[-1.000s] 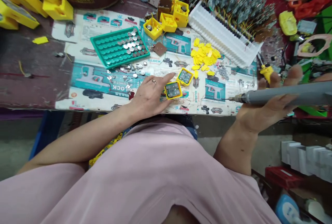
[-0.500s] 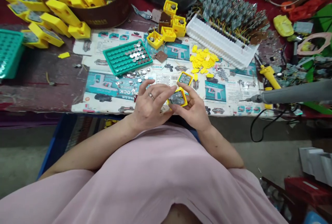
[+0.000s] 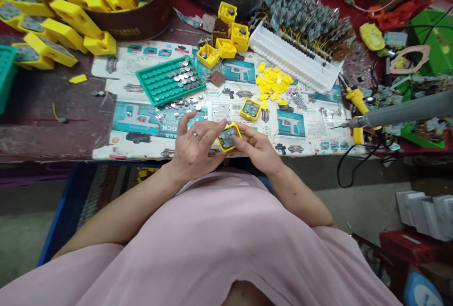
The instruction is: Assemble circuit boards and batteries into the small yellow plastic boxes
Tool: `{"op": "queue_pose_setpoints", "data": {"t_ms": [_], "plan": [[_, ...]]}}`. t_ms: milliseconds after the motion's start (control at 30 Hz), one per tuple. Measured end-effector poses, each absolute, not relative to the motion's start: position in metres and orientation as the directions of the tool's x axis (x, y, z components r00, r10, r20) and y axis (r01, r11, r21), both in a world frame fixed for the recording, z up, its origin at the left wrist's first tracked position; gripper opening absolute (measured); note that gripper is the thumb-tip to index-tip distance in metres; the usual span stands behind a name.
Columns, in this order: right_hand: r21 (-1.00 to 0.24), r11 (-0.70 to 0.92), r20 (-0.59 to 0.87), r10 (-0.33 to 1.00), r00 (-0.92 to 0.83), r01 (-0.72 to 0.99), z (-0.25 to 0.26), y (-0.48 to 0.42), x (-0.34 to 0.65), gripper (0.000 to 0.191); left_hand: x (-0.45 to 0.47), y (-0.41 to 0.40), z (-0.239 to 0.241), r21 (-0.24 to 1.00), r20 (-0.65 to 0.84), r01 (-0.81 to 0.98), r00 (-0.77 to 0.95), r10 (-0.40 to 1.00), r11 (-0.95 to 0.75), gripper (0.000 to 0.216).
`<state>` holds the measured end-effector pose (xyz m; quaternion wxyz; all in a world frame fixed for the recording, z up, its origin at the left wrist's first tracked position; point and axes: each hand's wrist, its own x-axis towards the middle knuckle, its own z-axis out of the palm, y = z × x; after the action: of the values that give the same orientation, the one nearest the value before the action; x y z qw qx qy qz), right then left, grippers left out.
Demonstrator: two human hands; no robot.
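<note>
A small yellow plastic case (image 3: 239,129) with a grey circuit board (image 3: 228,137) inside is held close to the table's front edge, open side up. My right hand (image 3: 261,151) grips its right side, thumb on top and fingers beneath. On the left side, my left hand (image 3: 194,150) closes thumb and index finger on the case's edge; a ring shows on one finger, and its outer fingers are raised. Just beyond the hands, a second yellow case (image 3: 250,109) with a board inside rests on the printed cardboard (image 3: 222,107).
A green tray (image 3: 152,84) holds button cells. Small yellow plastic pieces (image 3: 272,81) lie beside a white rack (image 3: 297,60) of wired boards. A soldering iron (image 3: 396,112) juts in from the right. A round tin (image 3: 138,25) brims with yellow cases.
The held case has shifted left and turned slightly, with both hands around it. My right fingers have drawn away from the second case. The whole view has shifted a little.
</note>
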<state>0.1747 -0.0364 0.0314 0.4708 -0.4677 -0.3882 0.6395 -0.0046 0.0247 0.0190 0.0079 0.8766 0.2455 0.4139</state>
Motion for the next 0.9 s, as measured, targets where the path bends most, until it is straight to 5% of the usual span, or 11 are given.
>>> {"op": "queue_pose_setpoints", "data": {"t_ms": [133,233,333,400,467,567,767,900], "plan": [[-0.963,-0.207,-0.194,0.977,-0.089,-0.173,0.027,-0.035,0.174,0.060,-0.008,0.022,0.015,0.247,0.709,0.395,0.549,0.444,-0.885,0.077],[-0.979,-0.186,-0.182,0.982,-0.050,-0.089,0.028,-0.034,0.174,0.065,-0.009,0.022,0.014,0.446,0.639,0.343,0.525,0.562,-0.827,0.068],[-0.990,-0.143,-0.142,0.989,-0.027,-0.016,0.036,-0.032,0.178,0.065,-0.006,0.027,0.021,0.888,0.331,0.151,0.445,0.832,-0.434,0.062],[-0.998,-0.054,-0.051,0.997,0.065,0.041,0.042,-0.030,0.181,0.058,-0.004,0.031,0.028,0.996,-0.002,-0.081,0.467,0.884,0.045,0.063],[-0.986,0.064,0.090,0.982,0.167,0.154,0.045,-0.028,0.183,0.042,-0.003,0.035,0.037,0.869,-0.266,-0.213,0.559,0.785,0.446,0.065],[-0.921,0.199,0.268,0.947,0.175,0.336,0.045,-0.025,0.182,0.023,0.000,0.037,0.044,0.642,-0.434,-0.258,0.653,0.620,0.722,0.058],[-0.841,0.308,0.385,0.918,0.093,0.444,0.045,-0.023,0.177,0.019,-0.001,0.037,0.046,0.416,-0.490,-0.323,0.708,0.509,0.850,0.047],[-0.827,0.310,0.394,0.915,0.090,0.469,0.045,-0.022,0.176,0.020,-0.002,0.036,0.048,0.451,-0.452,-0.276,0.750,0.483,0.849,0.045]]}}
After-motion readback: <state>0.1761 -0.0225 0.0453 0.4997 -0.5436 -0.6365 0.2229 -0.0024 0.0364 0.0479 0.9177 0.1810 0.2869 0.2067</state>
